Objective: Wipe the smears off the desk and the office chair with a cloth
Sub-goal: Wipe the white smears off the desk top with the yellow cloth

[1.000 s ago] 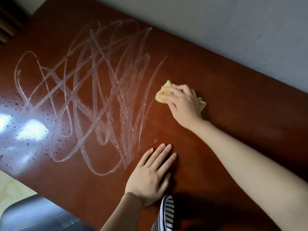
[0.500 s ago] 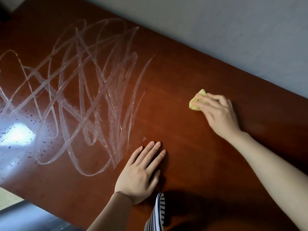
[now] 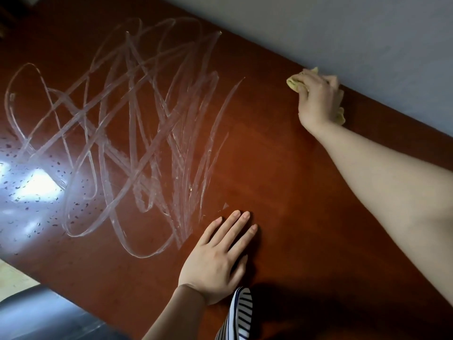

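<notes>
Most of the job remains: the smears [image 3: 127, 133], a dense tangle of pale looping streaks, cover the left and middle of the worktop [image 3: 282, 180] and look unwiped; the right part shows bare reddish wood; the office chair is not identifiable in view, so its state cannot be told.
Cloth [image 3: 295, 83], yellow, bunched: at the far right edge of the worktop, against the wall [image 3: 343, 33], well apart from the smears.
Right hand [image 3: 318, 99]: fingers [image 3: 306, 90] curled round the cloth, pressing it down.
Left hand [image 3: 215, 258]: fingers [image 3: 235, 224] straight, flat on the near worktop, just beside the nearest streak; holds nothing.
</notes>
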A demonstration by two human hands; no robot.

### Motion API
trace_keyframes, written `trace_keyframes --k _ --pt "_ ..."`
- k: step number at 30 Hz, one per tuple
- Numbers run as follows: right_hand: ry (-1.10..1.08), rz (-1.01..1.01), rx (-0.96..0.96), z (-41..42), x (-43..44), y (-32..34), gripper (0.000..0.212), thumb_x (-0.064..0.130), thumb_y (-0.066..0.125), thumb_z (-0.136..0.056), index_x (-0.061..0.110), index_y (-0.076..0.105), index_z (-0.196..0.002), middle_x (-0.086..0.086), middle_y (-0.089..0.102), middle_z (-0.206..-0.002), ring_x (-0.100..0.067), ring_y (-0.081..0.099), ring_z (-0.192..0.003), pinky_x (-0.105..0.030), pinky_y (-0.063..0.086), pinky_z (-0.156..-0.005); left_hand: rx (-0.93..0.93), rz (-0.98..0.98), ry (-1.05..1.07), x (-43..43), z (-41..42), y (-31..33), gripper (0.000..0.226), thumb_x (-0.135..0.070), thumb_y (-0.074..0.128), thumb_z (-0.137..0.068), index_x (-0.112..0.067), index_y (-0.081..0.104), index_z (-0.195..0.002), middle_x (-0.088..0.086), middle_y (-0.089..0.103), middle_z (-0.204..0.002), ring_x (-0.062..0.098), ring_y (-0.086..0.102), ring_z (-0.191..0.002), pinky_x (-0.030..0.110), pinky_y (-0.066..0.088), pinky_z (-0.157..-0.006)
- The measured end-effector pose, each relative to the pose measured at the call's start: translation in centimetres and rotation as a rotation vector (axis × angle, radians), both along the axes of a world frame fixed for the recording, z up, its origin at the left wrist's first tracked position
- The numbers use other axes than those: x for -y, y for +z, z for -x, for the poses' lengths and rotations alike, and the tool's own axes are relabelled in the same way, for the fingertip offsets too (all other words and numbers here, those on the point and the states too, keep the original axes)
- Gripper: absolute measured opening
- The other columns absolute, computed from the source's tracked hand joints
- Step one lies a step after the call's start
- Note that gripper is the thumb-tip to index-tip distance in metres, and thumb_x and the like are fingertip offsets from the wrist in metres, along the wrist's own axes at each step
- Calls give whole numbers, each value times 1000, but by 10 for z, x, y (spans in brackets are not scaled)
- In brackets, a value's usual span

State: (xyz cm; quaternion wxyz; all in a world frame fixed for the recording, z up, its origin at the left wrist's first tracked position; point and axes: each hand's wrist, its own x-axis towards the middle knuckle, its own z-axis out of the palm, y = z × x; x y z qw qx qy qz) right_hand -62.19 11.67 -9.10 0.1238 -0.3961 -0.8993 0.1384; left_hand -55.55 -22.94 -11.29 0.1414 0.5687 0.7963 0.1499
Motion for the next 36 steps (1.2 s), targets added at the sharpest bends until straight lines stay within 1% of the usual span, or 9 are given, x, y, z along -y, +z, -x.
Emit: trace_keyframes --k 8,12,16,20,25,27,31,33,36 --pt "312 53 71 46 73 -2 36 21 46 -97 39 58 -126 21 42 -143 -14 35 -126 -32 25 -97 4 0 2 0 1 1 58 -34 44 -91 -22 36 -147 2 28 -155 18 18 -146 37 14 -117" --pt "523 7 71 25 113 -5 37 18 47 -97 35 58 -128 16 46 -142 -19 39 -124 -34 27 -92 -3 8 3 0 0 1 58 -35 43 -91 -23 36 -147 2 27 -155 18 18 -146 37 13 -118" --pt "705 -19 -11 -22 140 -7 35 8 58 -90 29 68 -117 7 58 -132 -26 51 -116 -39 35 -88 5 16 4 0 0 3 58 -34 44 -91 -22 36 -147 1 27 -156 18 18 -146 37 14 -117" --pt "695 -77 -76 -80 151 -14 40 1 69 -81 26 71 -112 7 61 -128 -25 55 -112 -40 42 -85 5 14 5 0 0 4 57 -34 43 -91 -22 37 -146 2 28 -155 19 20 -145 39 15 -117" --pt "744 -91 -71 -140 124 -14 43 0 66 -82 25 68 -117 6 58 -131 -21 51 -117 -39 42 -89 1 16 0 2 0 3 58 -35 41 -92 -23 33 -148 2 27 -156 18 17 -146 37 12 -118" --pt "674 -107 -29 -150 100 -10 40 2 64 -82 24 69 -115 3 59 -130 -23 51 -116 -41 41 -90 -1 15 0 2 0 3 58 -35 41 -92 -23 31 -148 1 26 -156 18 16 -146 37 12 -117" --pt "376 -93 37 -148 47 -2 34 -1 65 -83 20 72 -109 -13 60 -123 -38 53 -106 -51 48 -84 3 21 3 1 0 3 59 -35 41 -92 -24 30 -149 1 25 -156 17 16 -146 37 13 -117" --pt "265 -75 43 -136 27 2 33 2 59 -88 20 70 -113 -16 55 -123 -40 49 -107 -51 47 -87 0 29 1 0 -1 3 59 -36 41 -92 -24 31 -149 1 25 -156 17 16 -146 38 14 -116" --pt "250 -91 46 -102 8 3 36 4 53 -93 20 63 -124 -12 54 -126 -37 45 -111 -49 43 -93 6 29 -1 0 -1 3 59 -36 42 -91 -24 32 -148 1 26 -156 17 16 -146 38 16 -115"
